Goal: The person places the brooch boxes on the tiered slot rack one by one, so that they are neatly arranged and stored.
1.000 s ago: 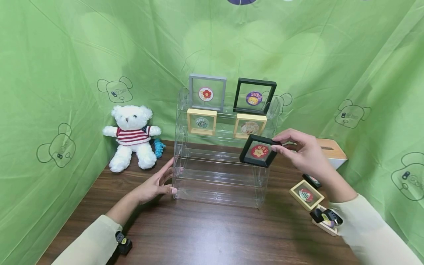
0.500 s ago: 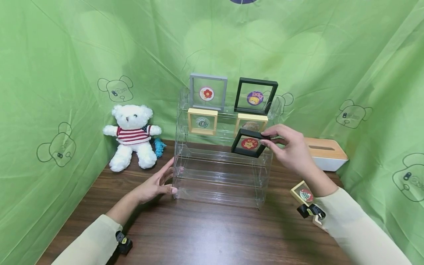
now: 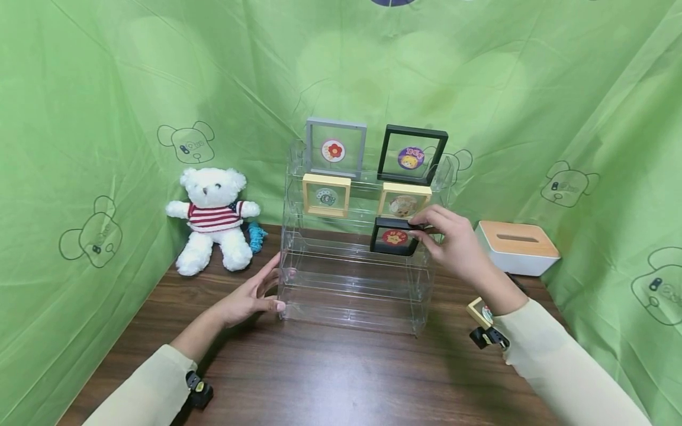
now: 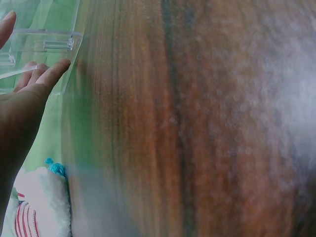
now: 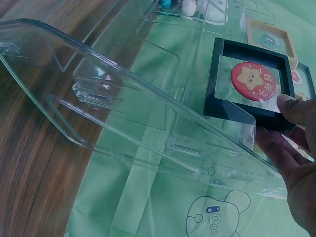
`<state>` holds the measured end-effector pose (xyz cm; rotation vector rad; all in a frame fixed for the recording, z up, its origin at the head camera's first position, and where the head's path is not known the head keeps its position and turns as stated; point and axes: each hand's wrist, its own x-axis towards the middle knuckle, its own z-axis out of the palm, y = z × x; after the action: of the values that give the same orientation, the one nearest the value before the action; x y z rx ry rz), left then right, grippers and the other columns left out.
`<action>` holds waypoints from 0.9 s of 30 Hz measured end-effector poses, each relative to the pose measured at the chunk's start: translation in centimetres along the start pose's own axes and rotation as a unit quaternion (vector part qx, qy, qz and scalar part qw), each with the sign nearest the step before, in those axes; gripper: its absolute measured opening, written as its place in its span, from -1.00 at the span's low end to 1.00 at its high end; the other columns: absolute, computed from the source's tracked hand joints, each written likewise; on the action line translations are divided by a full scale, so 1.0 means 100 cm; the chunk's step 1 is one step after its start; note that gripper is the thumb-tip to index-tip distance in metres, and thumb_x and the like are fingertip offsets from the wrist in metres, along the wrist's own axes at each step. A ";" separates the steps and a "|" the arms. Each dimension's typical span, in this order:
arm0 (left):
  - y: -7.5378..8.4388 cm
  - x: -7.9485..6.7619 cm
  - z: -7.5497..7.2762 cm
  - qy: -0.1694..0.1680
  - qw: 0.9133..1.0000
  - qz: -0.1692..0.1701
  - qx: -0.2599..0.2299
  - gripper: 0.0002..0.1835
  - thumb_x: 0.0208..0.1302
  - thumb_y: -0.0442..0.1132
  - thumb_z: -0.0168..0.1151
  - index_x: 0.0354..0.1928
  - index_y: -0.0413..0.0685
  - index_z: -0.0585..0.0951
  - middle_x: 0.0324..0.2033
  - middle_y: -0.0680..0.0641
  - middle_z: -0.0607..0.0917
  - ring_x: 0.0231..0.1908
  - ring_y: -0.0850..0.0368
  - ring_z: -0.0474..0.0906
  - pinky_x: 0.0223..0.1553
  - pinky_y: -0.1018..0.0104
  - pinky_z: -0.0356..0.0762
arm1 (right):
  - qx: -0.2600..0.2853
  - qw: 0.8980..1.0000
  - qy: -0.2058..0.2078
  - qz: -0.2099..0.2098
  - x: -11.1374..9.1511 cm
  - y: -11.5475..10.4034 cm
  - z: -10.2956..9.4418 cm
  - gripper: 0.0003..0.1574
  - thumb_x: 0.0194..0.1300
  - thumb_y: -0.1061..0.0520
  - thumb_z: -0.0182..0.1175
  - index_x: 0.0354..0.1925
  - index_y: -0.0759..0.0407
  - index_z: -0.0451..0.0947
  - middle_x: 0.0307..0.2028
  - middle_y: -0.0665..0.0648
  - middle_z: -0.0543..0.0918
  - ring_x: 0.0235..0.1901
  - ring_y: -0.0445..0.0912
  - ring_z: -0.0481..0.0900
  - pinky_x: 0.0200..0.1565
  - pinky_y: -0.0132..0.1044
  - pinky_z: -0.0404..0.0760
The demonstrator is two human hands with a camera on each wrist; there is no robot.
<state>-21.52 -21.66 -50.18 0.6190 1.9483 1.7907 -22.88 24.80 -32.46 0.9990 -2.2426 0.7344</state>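
Observation:
A clear tiered display rack [image 3: 346, 322] stands on the wooden table. My right hand [image 3: 453, 239] pinches the right edge of a small black display frame [image 3: 379, 238] between thumb and fingers, at the rack's third tier from the top. Inside that frame is a red round badge [image 5: 253, 81] with a yellow star, plain in the right wrist view. My left hand [image 3: 250, 299] holds the rack's lower left side, thumb at the front edge and fingers along the side panel. Higher up sit a grey frame [image 3: 309, 145], a larger black frame [image 3: 382, 155] and two light wooden frames [image 3: 306, 198] [image 3: 380, 201].
A white teddy bear [image 3: 213, 222] in a striped shirt sits left of the rack, beside a blue cord bundle [image 3: 257, 236]. A wood-topped tissue box [image 3: 519, 245] stands at right. Another wooden frame [image 3: 476, 312] lies partly behind my right forearm. Green cloth [image 3: 479, 71] surrounds the table.
My right hand has carried the black frame leftward onto the rack's third tier, and the frame has turned from tilted to nearly level. My left hand has stayed put.

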 end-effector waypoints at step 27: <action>-0.001 0.000 -0.001 0.004 1.000 -0.002 0.009 0.29 0.47 -0.36 0.44 0.82 0.39 -0.32 0.75 -0.46 -0.13 0.73 -0.58 -0.26 0.62 -0.56 0.02 | -0.118 0.992 -0.042 0.001 -0.002 -0.007 0.009 -0.64 0.26 0.42 0.56 -0.01 0.28 0.72 -0.09 0.21 0.74 -0.27 0.09 0.77 -0.25 0.00 0.82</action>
<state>-21.65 -21.75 -50.23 0.6160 1.9717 1.7775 -22.46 23.95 -33.06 0.9274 -2.3358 0.4223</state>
